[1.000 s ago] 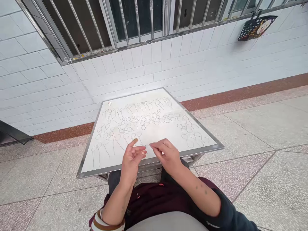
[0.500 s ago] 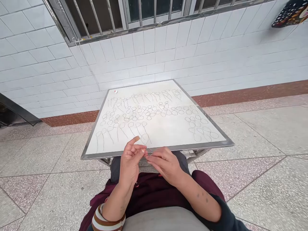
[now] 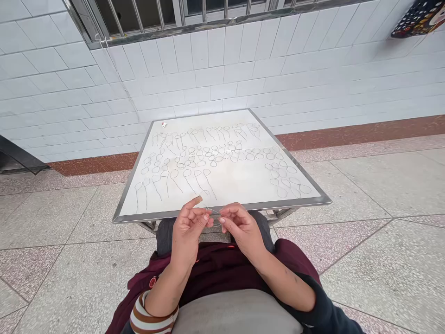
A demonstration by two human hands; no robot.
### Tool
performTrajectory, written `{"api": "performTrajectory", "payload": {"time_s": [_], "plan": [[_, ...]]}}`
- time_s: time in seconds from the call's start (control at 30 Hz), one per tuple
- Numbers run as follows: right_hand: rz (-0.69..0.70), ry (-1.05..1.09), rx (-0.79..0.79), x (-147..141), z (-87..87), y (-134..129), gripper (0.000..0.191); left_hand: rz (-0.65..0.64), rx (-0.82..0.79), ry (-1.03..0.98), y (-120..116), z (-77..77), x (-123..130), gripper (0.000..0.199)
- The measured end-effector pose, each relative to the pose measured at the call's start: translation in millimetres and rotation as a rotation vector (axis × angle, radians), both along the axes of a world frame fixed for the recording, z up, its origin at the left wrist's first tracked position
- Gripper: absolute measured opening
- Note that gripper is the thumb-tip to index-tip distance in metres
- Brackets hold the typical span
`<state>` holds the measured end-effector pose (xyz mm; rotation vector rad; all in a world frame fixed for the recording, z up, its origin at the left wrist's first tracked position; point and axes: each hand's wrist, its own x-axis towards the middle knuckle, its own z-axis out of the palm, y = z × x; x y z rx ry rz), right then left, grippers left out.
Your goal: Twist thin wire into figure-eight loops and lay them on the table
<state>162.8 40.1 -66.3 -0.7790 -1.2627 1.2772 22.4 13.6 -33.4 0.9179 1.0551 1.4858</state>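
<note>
Just off the table's near edge, my left hand (image 3: 187, 232) pinches a thin wire (image 3: 214, 212) between thumb and fingers. A tan wrap covers the tip of one raised finger. My right hand (image 3: 245, 234) faces it, thumb and fingers closed on the same wire, which bends into a loop between the hands. The wire is so fine that its exact path is hard to follow. In front of both hands, wire pieces (image 3: 175, 174) with one round loop and a long tail lie in a row on the white tabletop (image 3: 239, 185).
Several more looped wires (image 3: 219, 130) lie along the far side, with many-looped wire shapes (image 3: 198, 155) across the middle and others (image 3: 287, 181) at the right. A small white and red item (image 3: 164, 125) sits in the far left corner. Behind stands a tiled wall (image 3: 208, 74).
My right hand has turned and its fingers have opened out slightly from the left hand. A wider wire loop now shows between them. The view has tilted down a little.
</note>
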Motion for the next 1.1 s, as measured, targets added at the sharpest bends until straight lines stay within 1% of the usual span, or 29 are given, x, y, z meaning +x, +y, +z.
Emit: {"api": "performTrajectory", "payload": {"time_s": [0.27, 0.57, 0.8, 0.97, 1.1], "plan": [[-0.039, -0.021, 0.021, 0, -4.6, -5, 0.009, 0.016, 0.067, 0.023, -4, -2.2, 3, 0.04], [-0.035, -0.051, 0.013, -2, -4.7, -8, 0.012, 0.071, 0.046, 0.04, -6, -5.3, 5, 0.04], [0.011, -0.033, -0.008, -6, -3.3, -9, 0.013, 0.105, 0.037, 0.061, -7, -7.2, 4, 0.036], [-0.038, -0.005, -0.044, -6, -4.4, -7, 0.015, 0.108, 0.061, 0.02, -8, -10.4, 3, 0.04], [-0.011, -0.013, -0.063, -6, -6.7, -7, 0.015, 0.149, 0.061, -0.02, -6, -14.0, 5, 0.041]]}}
